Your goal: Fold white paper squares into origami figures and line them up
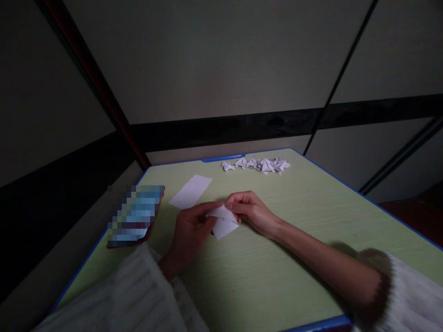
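Two bare hands of yours meet over one small, folded piece of white paper, so neither is nearer: both touch it. Your left hand has the folded piece of white paper from its left side, forefinger along the upper left edge and thumb on the side facing you, the two pinching it between them. Your right hand comes from the other side, thumb and curled fingers grasping the upper right part close to the peak; its other fingertips are hidden, so you cannot tell how they press.

From your fingers, the uncovered part of the paper lies toward you. Its longer line seems to run from the peak between your two grips down to a blunt corner pointing your way, with a folded edge crossing it from left to right. It looks held just above the pale green, blue-edged tabletop, though any contact underneath is hard to judge.

Beyond your left hand lies a flat, oblong sheet of white paper, its long axis slanting away to the right. Farther off, near the back edge, sits a cluster of small, pointed, folded white paper shapes, well apart from both hands.
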Motion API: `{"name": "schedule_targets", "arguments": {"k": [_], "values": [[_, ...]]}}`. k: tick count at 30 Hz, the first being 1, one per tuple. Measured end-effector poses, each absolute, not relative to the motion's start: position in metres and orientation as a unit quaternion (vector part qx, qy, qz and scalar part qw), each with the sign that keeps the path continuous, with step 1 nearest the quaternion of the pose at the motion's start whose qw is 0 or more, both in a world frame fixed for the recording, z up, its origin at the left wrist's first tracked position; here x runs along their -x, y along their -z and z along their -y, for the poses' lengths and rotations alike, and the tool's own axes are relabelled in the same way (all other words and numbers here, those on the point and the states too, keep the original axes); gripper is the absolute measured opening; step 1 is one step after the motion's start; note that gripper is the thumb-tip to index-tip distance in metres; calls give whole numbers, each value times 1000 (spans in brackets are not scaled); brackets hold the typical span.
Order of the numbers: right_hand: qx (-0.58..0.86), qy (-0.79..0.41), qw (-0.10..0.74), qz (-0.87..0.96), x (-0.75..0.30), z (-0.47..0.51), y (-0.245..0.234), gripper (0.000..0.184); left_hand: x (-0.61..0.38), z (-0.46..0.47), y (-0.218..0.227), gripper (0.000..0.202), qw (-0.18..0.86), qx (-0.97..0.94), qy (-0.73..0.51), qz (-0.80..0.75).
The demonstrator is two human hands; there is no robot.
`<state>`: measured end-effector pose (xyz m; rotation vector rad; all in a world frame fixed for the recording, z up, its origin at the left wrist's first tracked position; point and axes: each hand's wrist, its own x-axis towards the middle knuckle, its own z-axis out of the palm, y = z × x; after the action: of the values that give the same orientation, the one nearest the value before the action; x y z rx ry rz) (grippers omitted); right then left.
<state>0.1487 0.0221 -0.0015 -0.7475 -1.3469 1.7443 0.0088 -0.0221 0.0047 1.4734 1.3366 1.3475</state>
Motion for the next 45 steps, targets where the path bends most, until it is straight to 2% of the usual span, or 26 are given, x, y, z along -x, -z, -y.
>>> {"name": "schedule_targets", "arguments": {"k": [5,9,14,23,28,34,42,45], "values": [[284,-694,366,552,-149,-22,1,23,-9,19,-4,30,407,-530,-545,-507],[290,-660,363,590,-150,-22,1,27,-9,16,-3,21,438,-521,-541,-493],[323,-612,373,618,-149,-22,1,27,-10,11,-3,6,468,-511,-517,-502],[364,-563,340,659,-150,-22,3,22,-8,12,-2,12,534,-509,-487,-468],[343,-550,342,680,-151,-21,3,21,-11,11,-1,21,505,-513,-456,-523],[348,-601,302,653,-150,-22,-1,20,-11,11,-1,19,472,-522,-475,-528],[342,-597,320,651,-152,-22,-3,21,-9,9,-2,17,507,-505,-473,-513],[318,-582,360,656,-152,-22,0,19,-7,8,0,15,522,-472,-500,-505]]}}
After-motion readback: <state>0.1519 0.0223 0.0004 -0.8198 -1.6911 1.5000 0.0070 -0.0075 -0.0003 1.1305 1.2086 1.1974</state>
